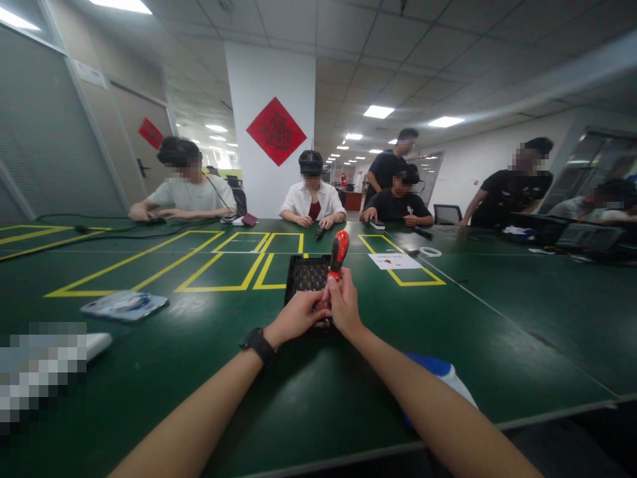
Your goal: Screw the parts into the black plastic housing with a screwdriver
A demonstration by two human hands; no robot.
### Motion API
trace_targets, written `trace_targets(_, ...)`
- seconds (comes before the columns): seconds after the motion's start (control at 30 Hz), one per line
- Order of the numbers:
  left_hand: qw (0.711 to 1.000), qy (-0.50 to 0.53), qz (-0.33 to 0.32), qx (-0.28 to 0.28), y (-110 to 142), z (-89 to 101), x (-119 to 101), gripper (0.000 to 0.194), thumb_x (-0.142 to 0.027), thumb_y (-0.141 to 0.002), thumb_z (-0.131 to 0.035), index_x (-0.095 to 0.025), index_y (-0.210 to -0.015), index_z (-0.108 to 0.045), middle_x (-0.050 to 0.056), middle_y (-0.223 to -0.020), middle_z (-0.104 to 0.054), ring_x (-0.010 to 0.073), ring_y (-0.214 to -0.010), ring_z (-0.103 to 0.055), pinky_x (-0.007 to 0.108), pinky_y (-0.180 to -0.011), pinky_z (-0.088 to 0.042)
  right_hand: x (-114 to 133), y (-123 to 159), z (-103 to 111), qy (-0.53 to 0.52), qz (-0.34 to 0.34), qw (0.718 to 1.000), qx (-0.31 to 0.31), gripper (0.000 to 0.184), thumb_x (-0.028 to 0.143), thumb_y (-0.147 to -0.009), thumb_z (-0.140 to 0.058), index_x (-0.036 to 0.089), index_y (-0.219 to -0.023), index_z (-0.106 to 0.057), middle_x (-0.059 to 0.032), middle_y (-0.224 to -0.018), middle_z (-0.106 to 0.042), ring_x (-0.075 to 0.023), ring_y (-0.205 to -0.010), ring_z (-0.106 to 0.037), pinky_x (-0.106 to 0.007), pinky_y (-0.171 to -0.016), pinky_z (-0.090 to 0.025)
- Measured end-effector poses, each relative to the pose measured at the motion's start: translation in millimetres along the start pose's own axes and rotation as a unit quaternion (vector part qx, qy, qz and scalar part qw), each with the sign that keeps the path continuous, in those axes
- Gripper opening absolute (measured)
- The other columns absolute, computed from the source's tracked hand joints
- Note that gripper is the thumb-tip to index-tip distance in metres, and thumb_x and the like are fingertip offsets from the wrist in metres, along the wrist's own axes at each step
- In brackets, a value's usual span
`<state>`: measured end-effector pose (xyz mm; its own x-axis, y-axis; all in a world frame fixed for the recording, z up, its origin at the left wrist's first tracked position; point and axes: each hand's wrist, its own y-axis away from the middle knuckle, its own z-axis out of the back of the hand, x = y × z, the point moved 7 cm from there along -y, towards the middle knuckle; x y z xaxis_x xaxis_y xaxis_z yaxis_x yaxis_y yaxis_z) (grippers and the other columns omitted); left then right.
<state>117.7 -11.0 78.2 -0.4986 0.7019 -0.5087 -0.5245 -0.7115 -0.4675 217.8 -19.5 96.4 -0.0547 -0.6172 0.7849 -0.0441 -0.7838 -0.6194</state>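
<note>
My right hand [343,302] is closed round the lower part of a red and black screwdriver [339,253], which stands almost upright with its handle up. The tool's tip is hidden behind my fingers. My left hand [297,315], with a black watch on its wrist, is curled beside the right one and rests on the near edge of a black gridded tray [305,275]. Both hands meet over that near edge. What the left fingers pinch, if anything, is hidden.
A green table [149,345] with yellow tape boxes. A phone-like device [124,305] lies left. A blue and white object [442,375] sits under my right forearm. White paper [395,261] and a tape roll [430,251] lie beyond. Several people sit or stand at the far side.
</note>
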Motion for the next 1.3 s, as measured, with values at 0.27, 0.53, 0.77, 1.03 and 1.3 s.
trace_targets(0.27, 0.999, 0.015, -0.030, 0.012, 0.0, 1.6, -9.2, 0.013, -0.022, -0.081, -0.051, -0.015, -0.083, -0.062, 0.003, -0.077, -0.064, 0.0156, -0.075, -0.057, 0.025, -0.073, -0.041, 5.3, -1.0, 0.0, 0.020, 0.006, 1.000, 0.006, 0.026, 0.038, -0.088, -0.040, 0.020, -0.107, -0.047, 0.0070, -0.054, -0.046, -0.0074, -0.043, -0.045, -0.018, -0.045, -0.040)
trace_targets(0.53, 0.999, -0.044, -0.006, -0.014, -0.7, 2.2, -1.9, 0.016, -0.031, -0.076, -0.061, -0.015, -0.073, -0.058, 0.002, -0.071, -0.061, 0.0139, -0.068, -0.053, 0.023, -0.067, -0.039, 8.9, 0.3, 0.5, 0.003, 0.007, 1.000, -0.012, 0.027, 0.038, -0.088, -0.041, 0.020, -0.107, -0.046, 0.0076, -0.053, -0.046, -0.0079, -0.042, -0.047, -0.019, -0.046, -0.042)
trace_targets(0.77, 0.998, -0.051, -0.034, 0.000, 0.3, -0.2, -6.0, 0.012, -0.019, -0.082, -0.051, -0.016, -0.082, -0.062, 0.003, -0.077, -0.063, 0.0146, -0.074, -0.055, 0.025, -0.074, -0.040, 4.9, -2.8, 1.1, 0.027, 0.010, 1.000, 0.007, 0.025, 0.038, -0.090, -0.037, 0.020, -0.104, -0.046, 0.0066, -0.056, -0.048, -0.0072, -0.044, -0.045, -0.018, -0.047, -0.039)
trace_targets(1.03, 0.998, -0.056, -0.028, -0.008, -0.1, 2.5, -10.1, 0.012, -0.026, -0.079, -0.056, -0.016, -0.081, -0.062, 0.003, -0.077, -0.063, 0.0153, -0.074, -0.055, 0.025, -0.073, -0.040, 8.6, -0.1, 1.5, 0.053, 0.028, 0.998, -0.003, 0.022, 0.036, -0.090, -0.038, 0.020, -0.102, -0.046, 0.0057, -0.056, -0.048, -0.0090, -0.048, -0.048, -0.020, -0.050, -0.040)
trace_targets(1.3, 0.997, -0.066, -0.032, 0.000, -0.7, -0.6, -2.7, 0.014, -0.029, -0.078, -0.059, -0.015, -0.076, -0.060, 0.002, -0.072, -0.061, 0.0139, -0.069, -0.053, 0.024, -0.068, -0.039, 4.9, -2.8, 2.6, 0.011, 0.014, 1.000, -0.015, 0.023, 0.037, -0.090, -0.038, 0.020, -0.101, -0.046, 0.0073, -0.055, -0.048, -0.0067, -0.044, -0.045, -0.018, -0.047, -0.040)
